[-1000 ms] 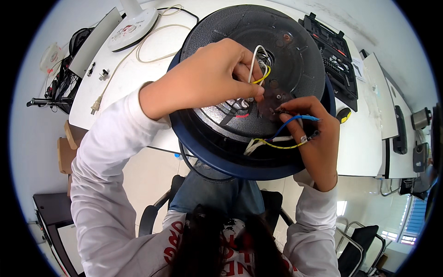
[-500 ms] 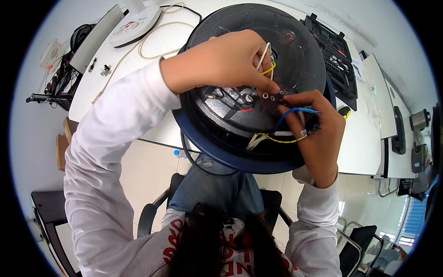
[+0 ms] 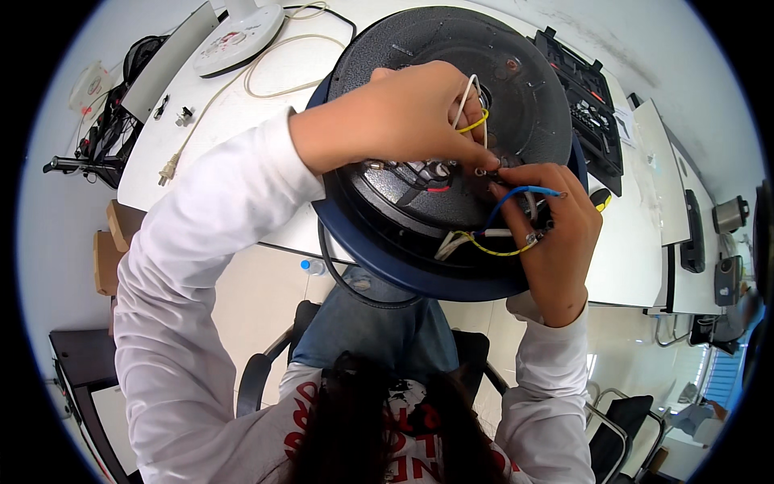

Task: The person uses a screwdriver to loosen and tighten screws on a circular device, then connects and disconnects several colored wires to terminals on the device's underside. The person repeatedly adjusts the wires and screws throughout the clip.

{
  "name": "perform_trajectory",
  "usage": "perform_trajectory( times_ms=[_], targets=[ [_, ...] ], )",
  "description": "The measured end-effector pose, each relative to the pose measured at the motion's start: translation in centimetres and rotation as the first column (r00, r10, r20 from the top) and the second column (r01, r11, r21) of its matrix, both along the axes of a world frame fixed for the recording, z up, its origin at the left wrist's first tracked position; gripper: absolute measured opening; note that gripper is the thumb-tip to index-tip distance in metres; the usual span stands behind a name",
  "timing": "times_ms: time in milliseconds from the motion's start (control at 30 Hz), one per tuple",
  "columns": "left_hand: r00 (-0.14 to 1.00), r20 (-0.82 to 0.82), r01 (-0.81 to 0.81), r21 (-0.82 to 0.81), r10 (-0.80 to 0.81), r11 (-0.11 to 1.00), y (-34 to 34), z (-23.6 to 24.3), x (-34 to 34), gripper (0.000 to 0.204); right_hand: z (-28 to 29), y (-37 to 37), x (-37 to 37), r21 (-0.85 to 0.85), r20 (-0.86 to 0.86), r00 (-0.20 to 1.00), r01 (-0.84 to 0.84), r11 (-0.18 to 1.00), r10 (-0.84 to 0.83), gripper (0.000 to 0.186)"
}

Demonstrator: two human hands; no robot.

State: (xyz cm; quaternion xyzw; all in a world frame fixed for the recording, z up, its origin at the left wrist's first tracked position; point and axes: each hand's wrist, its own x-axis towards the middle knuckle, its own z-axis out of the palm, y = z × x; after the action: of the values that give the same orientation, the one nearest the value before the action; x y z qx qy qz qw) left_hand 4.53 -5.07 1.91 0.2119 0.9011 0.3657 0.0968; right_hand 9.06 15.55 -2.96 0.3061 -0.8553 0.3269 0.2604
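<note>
The underside of a round dark grey appliance (image 3: 528,121) with a blue rim (image 3: 387,270) lies before me, tilted at the table's edge. My left hand (image 3: 419,117) is bent over it, thumb and fingers pinched on a small dark brown terminal block (image 3: 481,173). White and yellow wires (image 3: 474,121) loop out by its fingers. My right hand (image 3: 556,234) pinches the same block from the right between thumb and forefinger. A blue-sleeved wire (image 3: 528,192) and a yellow-green wire (image 3: 496,252) with metal end lugs lie against this hand. The fingers mostly hide the block.
An open black tool case (image 3: 592,113) stands at the right on the white table (image 3: 629,262). At the left are a white round base (image 3: 238,48), a cable with a plug (image 3: 168,171) and a small part (image 3: 184,117). A black cable (image 3: 351,289) hangs below the appliance.
The terminal block has turned and is now more covered by my fingers. My left hand has shifted slightly down and right; the right hand stays nearly in place.
</note>
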Motion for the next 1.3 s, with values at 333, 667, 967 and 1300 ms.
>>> perform_trajectory(
  times_ms=[333, 667, 967, 1300],
  targets=[
    [0.998, -0.056, 0.025, 0.024, -0.024, 0.999, -0.1, -0.8, 0.1, 0.031, 0.0, 0.2, 0.0, -0.093, 0.150, 0.988, -0.021, 0.995, 0.035, 0.020],
    [0.990, -0.130, -0.049, -0.007, 0.048, 0.999, 0.6, -0.9, 0.4, 0.031, 0.0, 0.4, -0.5, -0.209, 0.230, 0.966, -0.071, 0.975, 0.120, 0.019],
    [0.999, -0.041, 0.040, 0.167, -0.034, 0.985, -0.3, -1.9, -0.3, 0.028, 0.5, 0.3, -0.1, -0.176, 0.326, 0.943, -0.007, 0.984, 0.065, 0.021],
    [1.000, 0.020, -0.020, 0.122, 0.018, 0.992, -0.1, -1.1, 0.2, 0.031, 0.2, 0.2, -0.4, -0.144, 0.244, 0.967, -0.033, 0.989, 0.068, 0.019]
  ],
)
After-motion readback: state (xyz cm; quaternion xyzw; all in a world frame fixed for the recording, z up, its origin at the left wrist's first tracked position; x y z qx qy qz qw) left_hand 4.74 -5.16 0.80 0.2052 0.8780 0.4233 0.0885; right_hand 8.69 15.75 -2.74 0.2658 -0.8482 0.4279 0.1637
